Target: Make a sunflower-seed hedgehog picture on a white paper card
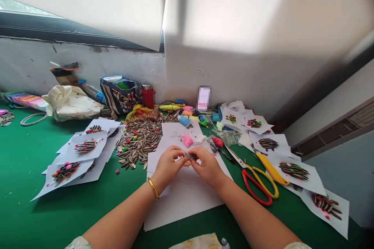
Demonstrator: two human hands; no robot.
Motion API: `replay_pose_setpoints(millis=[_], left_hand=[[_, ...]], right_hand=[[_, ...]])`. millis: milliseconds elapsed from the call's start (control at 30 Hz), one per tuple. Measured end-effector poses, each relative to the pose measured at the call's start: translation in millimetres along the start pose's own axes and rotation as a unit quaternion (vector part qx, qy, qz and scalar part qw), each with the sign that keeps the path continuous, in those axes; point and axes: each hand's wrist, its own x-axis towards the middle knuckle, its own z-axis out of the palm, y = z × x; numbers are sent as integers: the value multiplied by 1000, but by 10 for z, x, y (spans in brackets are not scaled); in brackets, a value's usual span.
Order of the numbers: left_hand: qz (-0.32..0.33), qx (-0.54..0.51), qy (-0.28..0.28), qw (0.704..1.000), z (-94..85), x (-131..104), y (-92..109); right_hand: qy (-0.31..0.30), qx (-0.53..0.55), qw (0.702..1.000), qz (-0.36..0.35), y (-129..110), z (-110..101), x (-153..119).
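Over paper (181,202), both grips (171,165) (207,165) together

The small piece (191,156) pinched between the left hand (172,163) and right hand (206,163) is mostly covered by them and too small to identify. Both sleeves (78,243) are cut off by the near edge, as is a pale patterned item (198,242). At the far left, a purple object (3,112) is cropped. On the left stack, a lower sheet's seed figure (89,170) is partly hidden under the upper papers (62,157). The phone's screen (203,98) is pixelated. Writing (203,73) above it is too faint to read with certainty
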Motion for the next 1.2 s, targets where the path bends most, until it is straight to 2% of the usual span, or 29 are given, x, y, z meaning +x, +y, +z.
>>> replay_pose_setpoints(millis=[133, 367, 500, 700, 800, 933, 1100, 1200], left_hand=[[21, 19, 33, 999, -4, -13, 13], [39, 46, 0, 998, -10, 1, 9], [42, 61, 28, 997, -8, -12, 6], [84, 97, 67, 990, 11, -54, 14], [88, 86, 65, 990, 10, -54, 22], [63, 43, 54, 996, 6, -33, 2], [51, 61, 1, 997, 26, -21, -33], [63, 77, 0, 995, 22, -27, -4]], right_hand=[[15, -26, 1000, 1, -13, -5, 8], [1, -24, 999, -37, 3, 33, -15], [9, -30, 999, -36, -15, 33, -16], [16, -47, 998, -23, -50, 0, -2], [9, -38, 999, -11, -51, -26, 7], [7, -23, 1000, 1, -39, -54, 12], [-16, -45, 998, -31, -22, -29, 2], [-24, -82, 996, -40, -37, -41, 5]])
